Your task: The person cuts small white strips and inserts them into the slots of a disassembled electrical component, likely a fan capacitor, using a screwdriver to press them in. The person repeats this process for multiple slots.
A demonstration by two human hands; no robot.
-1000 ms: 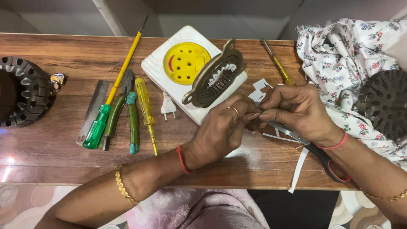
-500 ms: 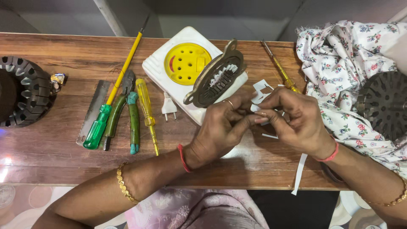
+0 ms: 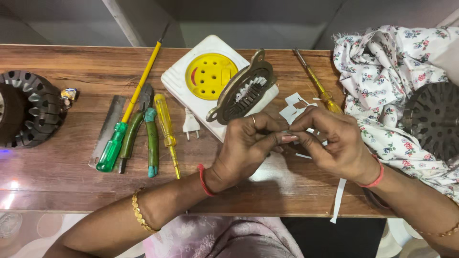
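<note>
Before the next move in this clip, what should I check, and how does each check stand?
1. Both hands meet over the table: ok, left hand and right hand touch at the fingertips.
2. Item pinched between them: cannot tell, fingers hide it.
3. White paper scraps close by: ok, just beyond the hands.
4. Paper strip secure: not ok, it hangs over the table edge.
5. Pliers and screwdrivers within reach: ok, left of the hands.

White paper pieces (image 3: 292,111) that I see lying flat in a loose cluster on the wooden counter (image 3: 71,181), partly covered by my two hands, with one narrow white strip (image 3: 338,200) angled downward and overhanging the counter's near edge below my right wrist.
</note>
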